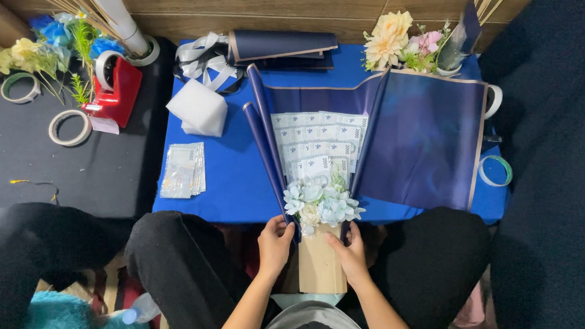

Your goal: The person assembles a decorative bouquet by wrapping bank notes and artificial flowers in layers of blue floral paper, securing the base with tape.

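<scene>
Head view: both hands at the base of a bouquet (318, 185) at the near edge of the blue worktop (233, 182). Left hand (275, 243) has fingers closed on the left side of the bouquet's tan handle (321, 266), touching the navy wrap (430, 133) edge there. Right hand (352, 251) has fingers closed on the handle's right side, thumb up by the wrap fold. Handle sticks out over the worktop edge, between the person's knees.

Bouquet build: fanned banknotes (319, 143) on top, pale blue and white flowers (320, 201) clustered just below them, right above the handle. Wrap is folded narrow on the left of the notes and lies spread flat to the right.

Around it: loose note stack (183, 170) left on the worktop, white foam piece (200, 107) behind it, ribbon (202, 61) and spare navy sheets (283, 47) at the far edge, peach and pink flowers (400, 38) far right. Green tape roll (496, 170) just beside the wrap's right edge. Red tape dispenser (117, 87) and two tape rolls (70, 127) on the dark surface to the left, well apart from the bouquet.
</scene>
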